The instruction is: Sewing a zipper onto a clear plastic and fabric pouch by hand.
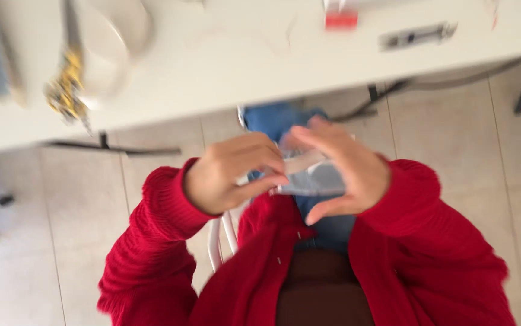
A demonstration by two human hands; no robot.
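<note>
Head view, blurred: left hand (227, 175) and right hand (345, 169) meet over the lap, both pinching a small clear bag (311, 178) with a pale strip (301, 162) across its top; left fingers (260, 181) are curled on its left edge, right fingers (308, 136) bent over its right side. Red sleeves (158, 241) run back from both wrists. Beyond the fingertips lies a white table (242, 54) with a red block (340, 20), a grey bar (417, 35) and a gold blur (64, 90).

Packet (311, 175) between both hands (above lap), table (260, 60) ahead
</note>
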